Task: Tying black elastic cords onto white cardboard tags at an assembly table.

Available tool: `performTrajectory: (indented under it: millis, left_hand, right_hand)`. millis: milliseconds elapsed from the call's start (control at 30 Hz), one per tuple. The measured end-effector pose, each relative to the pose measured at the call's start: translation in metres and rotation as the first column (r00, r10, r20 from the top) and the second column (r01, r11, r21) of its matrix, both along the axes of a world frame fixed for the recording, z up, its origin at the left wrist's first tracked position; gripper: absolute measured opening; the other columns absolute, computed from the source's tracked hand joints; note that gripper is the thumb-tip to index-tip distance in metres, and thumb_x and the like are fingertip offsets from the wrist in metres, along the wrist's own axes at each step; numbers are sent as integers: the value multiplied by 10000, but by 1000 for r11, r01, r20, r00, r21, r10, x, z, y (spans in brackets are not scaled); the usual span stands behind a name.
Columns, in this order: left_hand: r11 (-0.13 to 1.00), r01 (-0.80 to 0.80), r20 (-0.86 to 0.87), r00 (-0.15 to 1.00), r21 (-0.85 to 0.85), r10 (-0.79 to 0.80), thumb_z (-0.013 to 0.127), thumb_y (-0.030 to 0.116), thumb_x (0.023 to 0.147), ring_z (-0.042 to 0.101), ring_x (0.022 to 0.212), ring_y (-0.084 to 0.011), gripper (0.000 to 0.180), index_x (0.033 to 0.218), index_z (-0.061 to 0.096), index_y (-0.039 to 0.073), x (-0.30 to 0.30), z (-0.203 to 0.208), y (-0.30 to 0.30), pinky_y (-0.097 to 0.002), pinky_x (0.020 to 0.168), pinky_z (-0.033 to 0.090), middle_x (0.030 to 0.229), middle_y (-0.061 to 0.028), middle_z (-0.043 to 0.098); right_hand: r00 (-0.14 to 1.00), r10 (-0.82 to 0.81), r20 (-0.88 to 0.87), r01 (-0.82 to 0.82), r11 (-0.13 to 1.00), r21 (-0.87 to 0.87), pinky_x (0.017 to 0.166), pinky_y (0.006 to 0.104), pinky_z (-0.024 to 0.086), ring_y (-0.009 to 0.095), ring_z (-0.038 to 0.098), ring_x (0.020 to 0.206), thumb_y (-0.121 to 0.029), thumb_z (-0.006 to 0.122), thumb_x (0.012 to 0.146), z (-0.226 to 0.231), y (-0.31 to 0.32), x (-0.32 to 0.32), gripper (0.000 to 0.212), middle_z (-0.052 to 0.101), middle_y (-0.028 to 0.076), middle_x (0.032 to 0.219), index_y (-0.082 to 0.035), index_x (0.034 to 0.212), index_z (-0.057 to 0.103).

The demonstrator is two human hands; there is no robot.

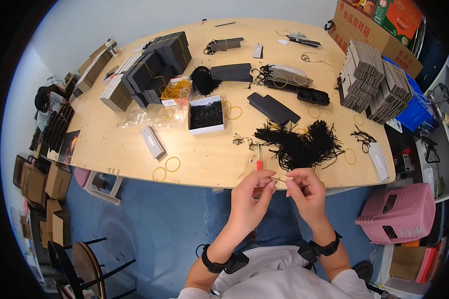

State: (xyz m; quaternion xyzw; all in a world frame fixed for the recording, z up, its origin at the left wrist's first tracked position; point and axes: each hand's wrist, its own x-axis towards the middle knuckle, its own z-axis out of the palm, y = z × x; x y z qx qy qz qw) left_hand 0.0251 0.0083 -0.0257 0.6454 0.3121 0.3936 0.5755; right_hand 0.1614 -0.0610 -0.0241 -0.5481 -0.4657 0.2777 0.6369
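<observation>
Both my hands are held at the table's near edge, fingers pinched together. A thin dark strand (277,179) runs between the fingertips of my left hand (249,198) and my right hand (307,195), each closed on one end; whether it is cord or wire is too small to tell. Just beyond my left fingers lies a red-handled tool (259,164), its far part slim. Next to it are several small dark loops (238,139). A tangled heap of black cords (302,145) spreads on the tabletop beyond my right hand.
A white box of small black pieces (206,115) stands mid-table, near yellow rubber bands (176,89). Dark card stacks (149,74) rise at the left, grey card bundles (362,74) at the right. Flat black pieces (273,109) lie between. A pink crate (399,213) stands at right.
</observation>
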Motion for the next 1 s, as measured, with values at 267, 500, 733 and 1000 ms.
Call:
performTrajectory:
  millis: [267,500,733,1000]
  left_hand:
    - [997,-30,-7,1000,75,30,598,-19,890,649,844,-127,120,997,653,-21,1,3,-3,-220,715,532,933,-85,640]
    - [957,-262,58,965,128,256,581,-27,899,640,824,-128,82,952,643,-40,-3,-4,4,-232,722,519,916,-80,637]
    - [883,-420,45,906,211,420,610,-10,878,648,739,-113,50,897,655,-15,-14,-15,29,-210,617,502,854,-76,658]
    - [880,-238,44,969,410,242,613,-76,831,660,794,-165,112,888,665,6,-17,0,-8,-265,692,519,847,-97,676]
  right_hand:
    - [1000,9,15,-8,997,-74,491,164,285,-11,413,565,-16,627,866,-5,-5,6,134,531,-39,627,-33,995,596]
    - [984,84,157,-69,992,-102,570,213,444,83,570,609,13,643,820,-5,-19,43,175,641,27,734,-12,989,606]
    - [767,331,-550,-66,893,445,722,295,488,212,638,782,-7,529,864,-31,-42,130,140,638,98,799,7,979,607]
    - [985,8,-174,-31,991,-132,659,219,471,110,624,731,-55,581,899,26,-33,47,132,706,107,899,2,1012,620]
